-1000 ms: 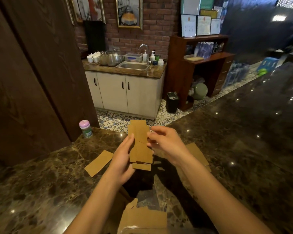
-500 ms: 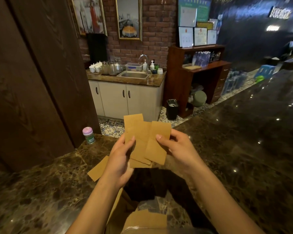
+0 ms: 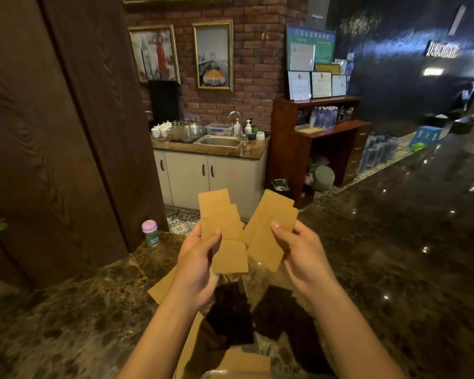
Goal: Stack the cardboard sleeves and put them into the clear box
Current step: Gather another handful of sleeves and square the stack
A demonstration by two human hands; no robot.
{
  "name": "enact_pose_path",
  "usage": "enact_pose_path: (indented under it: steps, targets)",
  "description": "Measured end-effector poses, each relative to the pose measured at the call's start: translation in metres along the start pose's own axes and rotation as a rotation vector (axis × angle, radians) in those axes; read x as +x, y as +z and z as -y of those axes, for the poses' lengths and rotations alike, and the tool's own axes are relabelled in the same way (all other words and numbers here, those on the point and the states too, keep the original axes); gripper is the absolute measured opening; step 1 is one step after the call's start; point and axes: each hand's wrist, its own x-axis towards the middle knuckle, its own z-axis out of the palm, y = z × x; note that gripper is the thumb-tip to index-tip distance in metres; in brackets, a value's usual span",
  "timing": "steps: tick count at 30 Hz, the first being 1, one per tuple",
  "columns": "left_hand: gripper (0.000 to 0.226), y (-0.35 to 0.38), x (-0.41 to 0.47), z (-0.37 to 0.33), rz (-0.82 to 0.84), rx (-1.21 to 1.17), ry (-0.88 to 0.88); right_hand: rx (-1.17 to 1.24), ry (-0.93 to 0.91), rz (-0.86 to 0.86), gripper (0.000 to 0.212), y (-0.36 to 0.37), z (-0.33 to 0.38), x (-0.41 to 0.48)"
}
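My left hand (image 3: pixel 196 266) holds a fanned stack of flat brown cardboard sleeves (image 3: pixel 222 228) upright above the dark marble counter (image 3: pixel 394 255). My right hand (image 3: pixel 303 255) grips two more sleeves (image 3: pixel 268 231), tilted to the right and just apart from the left stack. One loose sleeve (image 3: pixel 160 288) lies on the counter, partly hidden behind my left wrist. More sleeves (image 3: pixel 241 361) sit at the bottom edge, where the rim of the clear box (image 3: pixel 216 373) barely shows.
A small jar with a pink lid (image 3: pixel 150 233) stands at the counter's far left edge beside a dark wood panel (image 3: pixel 52 132). Beyond the counter are a sink cabinet (image 3: pixel 211 170) and a wooden shelf unit (image 3: pixel 320 143).
Both hands have risen with the sleeves. The right hand pulled its sleeves off the left stack and swung them to the right, so the two bunches now stand apart.
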Motion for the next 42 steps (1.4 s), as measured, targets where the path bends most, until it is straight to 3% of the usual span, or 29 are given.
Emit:
enact_pose_path:
  steps: [4,10,14,21,25,29,33,34,38,42]
  targets:
    - [0.035,0.001,-0.002,-0.004,-0.081,0.072,0.068,0.067,-0.004,0.043,0.022,-0.007,0.012,-0.010]
    - [0.047,0.023,-0.015,0.006,-0.073,0.185,0.125,-0.124,-0.029,0.224,0.026,0.006,0.001,-0.031]
    - [0.026,0.039,-0.024,0.008,-0.046,0.268,0.112,-0.129,-0.080,0.185,0.022,0.014,-0.003,-0.039]
    - [0.037,0.034,-0.030,0.001,0.020,0.436,0.147,0.054,-0.154,0.122,0.024,0.012,0.014,-0.039]
    - [0.044,0.025,-0.030,0.001,0.094,0.631,0.105,-0.158,-0.145,0.211,0.027,0.024,0.002,-0.041]
    - [0.062,-0.023,-0.026,0.002,0.101,0.896,-0.058,-0.210,-0.112,0.143,0.019,0.026,-0.011,-0.030]
    - [0.025,-0.099,-0.030,0.006,0.102,1.388,-0.205,-0.296,0.093,0.174,0.017,0.019,-0.036,-0.016]
    - [0.025,-0.113,-0.034,0.008,0.092,1.493,-0.267,-0.337,0.158,0.201,0.017,0.018,-0.046,-0.012]
    - [0.063,-0.143,-0.048,0.027,0.203,1.666,-0.426,-0.689,0.331,0.363,0.017,0.001,-0.083,0.002]
    - [0.076,-0.148,-0.050,0.053,0.324,1.779,-0.413,-1.103,0.387,0.615,0.015,-0.014,-0.114,0.011]
